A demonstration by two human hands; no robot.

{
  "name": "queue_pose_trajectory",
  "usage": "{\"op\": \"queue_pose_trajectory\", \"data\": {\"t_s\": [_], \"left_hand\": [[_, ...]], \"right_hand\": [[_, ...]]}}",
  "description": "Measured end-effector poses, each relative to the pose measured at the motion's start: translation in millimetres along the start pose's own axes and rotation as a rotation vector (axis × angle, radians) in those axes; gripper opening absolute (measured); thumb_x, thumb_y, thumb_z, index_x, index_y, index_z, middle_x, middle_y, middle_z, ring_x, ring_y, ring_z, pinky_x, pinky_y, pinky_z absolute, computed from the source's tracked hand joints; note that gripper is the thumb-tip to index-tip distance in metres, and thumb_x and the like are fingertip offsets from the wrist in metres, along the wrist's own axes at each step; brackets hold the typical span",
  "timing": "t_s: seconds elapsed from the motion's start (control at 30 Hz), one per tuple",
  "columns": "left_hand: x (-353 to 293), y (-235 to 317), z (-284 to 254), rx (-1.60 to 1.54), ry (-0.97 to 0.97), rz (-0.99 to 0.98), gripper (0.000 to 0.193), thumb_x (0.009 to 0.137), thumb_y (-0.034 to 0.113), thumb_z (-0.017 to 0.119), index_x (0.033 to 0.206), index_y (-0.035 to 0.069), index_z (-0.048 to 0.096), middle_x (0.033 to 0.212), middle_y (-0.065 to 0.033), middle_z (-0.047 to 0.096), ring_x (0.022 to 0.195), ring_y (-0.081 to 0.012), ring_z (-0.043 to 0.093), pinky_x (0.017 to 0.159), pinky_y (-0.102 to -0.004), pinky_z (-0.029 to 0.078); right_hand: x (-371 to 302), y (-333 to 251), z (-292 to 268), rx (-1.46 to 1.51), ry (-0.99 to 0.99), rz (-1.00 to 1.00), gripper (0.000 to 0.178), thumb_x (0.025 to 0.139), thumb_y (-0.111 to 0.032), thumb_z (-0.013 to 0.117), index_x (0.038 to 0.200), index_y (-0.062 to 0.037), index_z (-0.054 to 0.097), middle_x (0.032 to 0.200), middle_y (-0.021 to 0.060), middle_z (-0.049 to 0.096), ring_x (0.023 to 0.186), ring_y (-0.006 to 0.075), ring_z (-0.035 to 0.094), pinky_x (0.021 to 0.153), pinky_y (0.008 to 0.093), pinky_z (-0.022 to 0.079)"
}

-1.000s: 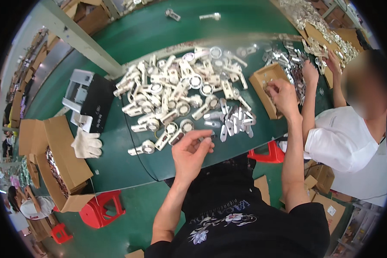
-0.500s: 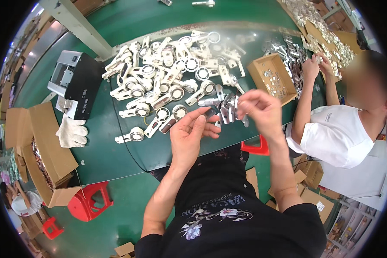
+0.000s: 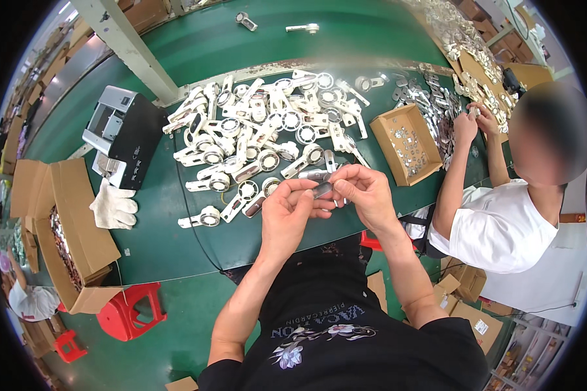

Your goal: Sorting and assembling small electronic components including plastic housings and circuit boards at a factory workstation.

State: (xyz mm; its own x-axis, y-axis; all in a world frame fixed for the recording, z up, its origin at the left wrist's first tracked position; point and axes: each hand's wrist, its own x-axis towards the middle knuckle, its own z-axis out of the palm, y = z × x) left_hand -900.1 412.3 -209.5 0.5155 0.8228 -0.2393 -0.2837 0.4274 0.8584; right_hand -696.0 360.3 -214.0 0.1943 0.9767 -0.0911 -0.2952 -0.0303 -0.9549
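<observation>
My left hand is closed, holding a small dark grey oval cover between thumb and fingers over the table's near edge. My right hand meets it from the right, with thumb and forefinger pinched at the cover's right end. Whether a thin or tiny bit lies in that pinch cannot be made out. Just beyond the hands are silver-grey covers, partly hidden by my fingers. Farther off spreads a heap of white handheld-fan bodies with round grilles.
Right of the heap stands a cardboard tray of small metal pieces, beside a pile of silver parts. A co-worker sits at the right. Leftward are a black machine, a white glove, an open carton and a red stool.
My right hand has come down and left, from above the silver covers to the cover in my left hand. The left hand keeps its hold. The view has tilted slightly.
</observation>
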Motion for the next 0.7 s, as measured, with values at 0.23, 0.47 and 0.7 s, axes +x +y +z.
{"op": "queue_pose_trajectory", "data": {"t_s": [0.23,0.47,0.7], "left_hand": [[5,-4,9,0.194,0.046,0.113,0.020,0.109,-0.002,0.069,0.128,-0.007,0.067,0.107,-0.0148,0.079,0.087,-0.0167,0.078,0.077,-0.0294,0.066],[2,-8,24,0.009,0.147,0.226,0.034,0.103,-0.005,0.076,0.135,-0.006,0.065,0.115,-0.0125,0.077,0.090,-0.0110,0.073,0.075,-0.0260,0.062],[4,-17,15,-0.067,0.133,0.138,0.028,0.104,-0.002,0.076,0.132,-0.006,0.072,0.102,-0.0094,0.078,0.086,-0.0118,0.074,0.076,-0.0266,0.061]], "right_hand": [[-6,5,1,0.017,-0.004,0.039,0.014,0.105,-0.006,0.080,0.113,0.0054,0.076,0.095,0.0099,0.079,0.080,0.0147,0.075,0.072,0.0301,0.063],[-10,10,11,0.067,0.051,-0.012,0.013,0.105,-0.004,0.079,0.112,0.0072,0.075,0.096,0.0116,0.079,0.080,0.0161,0.076,0.072,0.0318,0.064],[-14,16,15,-0.016,0.113,-0.053,0.012,0.104,0.000,0.078,0.113,0.0069,0.075,0.094,0.0102,0.078,0.081,0.0157,0.076,0.073,0.0311,0.064]]}}
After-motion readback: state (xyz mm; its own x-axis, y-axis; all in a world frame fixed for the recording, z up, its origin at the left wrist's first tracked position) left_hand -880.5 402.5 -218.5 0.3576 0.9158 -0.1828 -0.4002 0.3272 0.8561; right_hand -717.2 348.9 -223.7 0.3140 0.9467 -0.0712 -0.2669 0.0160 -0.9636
